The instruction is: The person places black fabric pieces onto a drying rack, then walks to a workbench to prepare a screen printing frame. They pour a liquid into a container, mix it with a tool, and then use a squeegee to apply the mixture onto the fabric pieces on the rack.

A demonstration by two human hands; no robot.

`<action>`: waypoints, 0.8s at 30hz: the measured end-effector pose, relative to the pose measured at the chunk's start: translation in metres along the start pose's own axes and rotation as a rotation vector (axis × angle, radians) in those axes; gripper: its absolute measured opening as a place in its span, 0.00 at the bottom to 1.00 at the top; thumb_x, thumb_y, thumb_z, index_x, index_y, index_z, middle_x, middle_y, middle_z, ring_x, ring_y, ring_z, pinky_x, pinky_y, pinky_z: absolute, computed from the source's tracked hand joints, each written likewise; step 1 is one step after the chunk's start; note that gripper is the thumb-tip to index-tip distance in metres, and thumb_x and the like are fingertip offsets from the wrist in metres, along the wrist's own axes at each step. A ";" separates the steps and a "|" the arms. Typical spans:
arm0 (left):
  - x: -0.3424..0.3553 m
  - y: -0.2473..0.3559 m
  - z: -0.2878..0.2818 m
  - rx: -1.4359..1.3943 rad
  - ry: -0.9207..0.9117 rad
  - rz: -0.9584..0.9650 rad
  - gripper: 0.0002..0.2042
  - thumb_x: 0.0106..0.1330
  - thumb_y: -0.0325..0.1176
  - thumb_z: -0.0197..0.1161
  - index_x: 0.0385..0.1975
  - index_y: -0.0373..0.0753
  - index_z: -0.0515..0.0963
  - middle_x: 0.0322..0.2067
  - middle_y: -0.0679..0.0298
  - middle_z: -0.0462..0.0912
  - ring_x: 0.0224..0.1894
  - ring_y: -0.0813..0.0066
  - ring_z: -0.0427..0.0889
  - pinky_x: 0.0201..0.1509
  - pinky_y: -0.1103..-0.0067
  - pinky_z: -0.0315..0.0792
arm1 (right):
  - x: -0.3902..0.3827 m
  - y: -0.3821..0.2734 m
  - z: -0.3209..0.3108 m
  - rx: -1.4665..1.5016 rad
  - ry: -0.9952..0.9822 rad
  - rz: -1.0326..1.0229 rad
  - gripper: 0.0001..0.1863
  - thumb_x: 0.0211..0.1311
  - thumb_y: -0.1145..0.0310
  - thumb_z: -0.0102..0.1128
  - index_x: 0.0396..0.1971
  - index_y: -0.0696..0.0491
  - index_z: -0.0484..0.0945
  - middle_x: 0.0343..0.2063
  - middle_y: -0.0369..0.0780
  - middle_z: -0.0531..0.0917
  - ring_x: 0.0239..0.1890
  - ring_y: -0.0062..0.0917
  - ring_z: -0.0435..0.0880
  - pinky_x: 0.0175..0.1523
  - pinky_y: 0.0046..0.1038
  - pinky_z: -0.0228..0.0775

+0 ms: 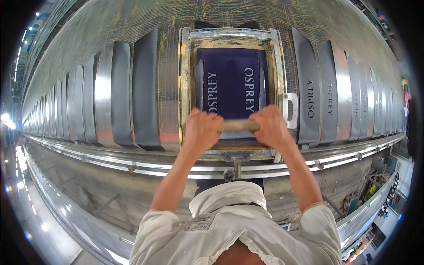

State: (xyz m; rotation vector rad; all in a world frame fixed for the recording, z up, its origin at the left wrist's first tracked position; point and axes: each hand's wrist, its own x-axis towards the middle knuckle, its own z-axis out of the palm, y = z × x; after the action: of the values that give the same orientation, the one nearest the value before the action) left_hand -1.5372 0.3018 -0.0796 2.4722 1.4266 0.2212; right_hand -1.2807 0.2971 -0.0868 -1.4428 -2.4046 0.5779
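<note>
My left hand (202, 129) and my right hand (270, 125) are wrapped round the two ends of a pale wooden squeegee (240, 126). The squeegee lies crosswise over the near part of a screen printing frame (185, 75). Inside the frame is a dark purple-blue screen (230, 81) with two lines of light lettering running lengthwise. My hands cover part of the near end, and the squeegee's lower edge is hidden from me. A white handle-like fitting (290, 110) sits on the frame's right side.
Plain grey panels (145, 92) lie in a row on the long table to the left. Grey panels with dark lettering (305, 84) continue to the right. A metal rail (194, 172) runs along the table's near edge, between the table and my body.
</note>
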 end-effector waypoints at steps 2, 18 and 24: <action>-0.039 0.011 0.014 -0.084 0.128 0.012 0.15 0.42 0.33 0.77 0.32 0.45 0.84 0.33 0.70 0.85 0.35 0.67 0.81 0.50 0.68 0.68 | -0.028 -0.022 -0.001 0.007 -0.005 -0.007 0.18 0.41 0.63 0.77 0.36 0.51 0.86 0.34 0.38 0.85 0.43 0.36 0.82 0.56 0.38 0.71; -0.066 0.008 -0.003 -0.045 0.131 -0.031 0.11 0.48 0.28 0.67 0.33 0.45 0.82 0.38 0.71 0.84 0.42 0.71 0.80 0.54 0.71 0.66 | 0.000 0.078 -0.022 0.141 0.513 0.848 0.17 0.69 0.54 0.63 0.37 0.55 0.80 0.30 0.44 0.84 0.29 0.33 0.80 0.39 0.34 0.72; -0.111 -0.070 -0.037 -0.028 0.213 -0.061 0.08 0.47 0.28 0.66 0.29 0.46 0.82 0.34 0.72 0.83 0.39 0.71 0.80 0.52 0.71 0.66 | 0.049 0.009 0.046 0.311 0.609 0.666 0.13 0.70 0.59 0.61 0.34 0.56 0.79 0.27 0.40 0.80 0.27 0.28 0.76 0.36 0.31 0.69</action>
State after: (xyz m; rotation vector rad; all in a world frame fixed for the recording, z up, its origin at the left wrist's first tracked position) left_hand -1.6603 0.2450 -0.0652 2.4379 1.5676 0.5019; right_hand -1.3161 0.3360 -0.1302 -1.9118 -1.2994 0.5121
